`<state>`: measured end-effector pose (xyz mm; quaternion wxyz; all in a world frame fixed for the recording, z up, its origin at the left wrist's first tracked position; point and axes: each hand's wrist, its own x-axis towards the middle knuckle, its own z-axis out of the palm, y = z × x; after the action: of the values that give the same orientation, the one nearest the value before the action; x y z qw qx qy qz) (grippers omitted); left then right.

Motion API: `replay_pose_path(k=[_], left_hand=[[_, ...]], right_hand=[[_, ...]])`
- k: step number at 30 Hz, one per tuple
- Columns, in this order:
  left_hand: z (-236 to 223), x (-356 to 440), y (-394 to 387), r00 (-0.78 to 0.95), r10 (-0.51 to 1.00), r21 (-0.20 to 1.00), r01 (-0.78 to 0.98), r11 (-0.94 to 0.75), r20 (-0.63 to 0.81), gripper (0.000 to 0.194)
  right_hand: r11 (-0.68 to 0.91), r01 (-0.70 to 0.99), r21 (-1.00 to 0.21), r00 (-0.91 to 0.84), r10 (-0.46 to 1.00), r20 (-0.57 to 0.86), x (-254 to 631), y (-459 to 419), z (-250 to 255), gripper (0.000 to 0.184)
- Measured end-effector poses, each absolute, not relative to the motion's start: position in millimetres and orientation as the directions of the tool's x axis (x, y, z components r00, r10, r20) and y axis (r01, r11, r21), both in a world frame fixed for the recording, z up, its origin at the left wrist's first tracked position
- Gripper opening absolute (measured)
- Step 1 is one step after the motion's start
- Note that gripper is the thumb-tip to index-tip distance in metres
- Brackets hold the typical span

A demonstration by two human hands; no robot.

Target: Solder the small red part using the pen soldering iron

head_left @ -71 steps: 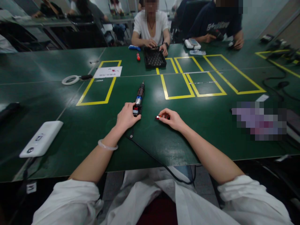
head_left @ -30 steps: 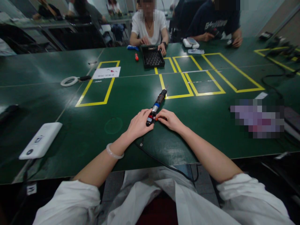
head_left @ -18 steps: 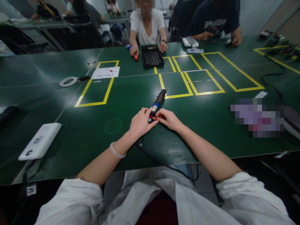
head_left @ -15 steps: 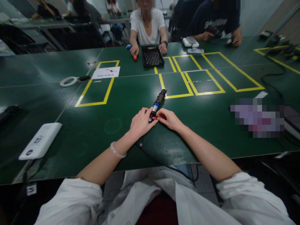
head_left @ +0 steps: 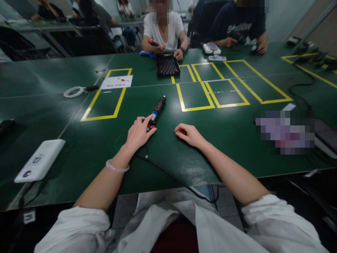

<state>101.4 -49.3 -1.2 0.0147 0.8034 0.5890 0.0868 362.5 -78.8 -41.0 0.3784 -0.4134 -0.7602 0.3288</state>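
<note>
On the green tabletop lies a corded electric screwdriver (head_left: 158, 109) with its insides exposed. It shows a black nose, a blue and silver middle, and red and orange bits at the rear. My left hand (head_left: 138, 130) is closed around the rear end, fingers over it and thumb on the near side, hiding part of it. To the right, apart from the screwdriver, my right hand (head_left: 190, 134) rests low over the table with fingers curled together. Whatever those fingers hold, if anything, is too small to make out. A black cord (head_left: 168, 173) runs from beneath my left hand over the table's front edge.
A white power bank (head_left: 40, 161) lies at left, a white cable coil (head_left: 74, 92) and printed card (head_left: 117, 82) beyond. Yellow tape rectangles (head_left: 197, 109) mark the table. Opposite, a person's hand (head_left: 161, 46) holds a red-handled tool near a black tray (head_left: 167, 72). A blurred purple item (head_left: 284, 131) lies right.
My left hand and the screwdriver have shifted left. My right hand has come away from the screwdriver's rear end. Across the table, a person's hand has raised the red-handled tool.
</note>
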Motion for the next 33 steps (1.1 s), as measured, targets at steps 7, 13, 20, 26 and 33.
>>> replay_pose_path(k=[7,13,20,26,33], left_hand=[[-1,27,-9,0.016,0.995,0.176,0.984,-0.033,0.101,0.069],[4,-27,4,-0.194,0.977,0.152,0.972,0.179,0.091,0.071],[2,-66,5,-0.399,0.908,0.130,0.915,0.383,0.128,0.072],[-2,-73,5,-0.498,0.846,0.175,0.865,0.469,0.193,0.071],[0,-68,7,-0.522,0.828,0.212,0.850,0.483,0.205,0.038]], right_hand=[[0.424,0.375,-0.824,-0.369,0.884,0.287,364,-80,-40,0.015],[0.420,0.382,-0.823,-0.371,0.885,0.280,363,-80,-40,0.015],[0.413,0.388,-0.824,-0.374,0.887,0.269,363,-80,-39,0.017],[0.413,0.396,-0.820,-0.378,0.887,0.264,363,-81,-38,0.016],[0.403,0.398,-0.824,-0.377,0.891,0.253,362,-81,-37,0.015]])
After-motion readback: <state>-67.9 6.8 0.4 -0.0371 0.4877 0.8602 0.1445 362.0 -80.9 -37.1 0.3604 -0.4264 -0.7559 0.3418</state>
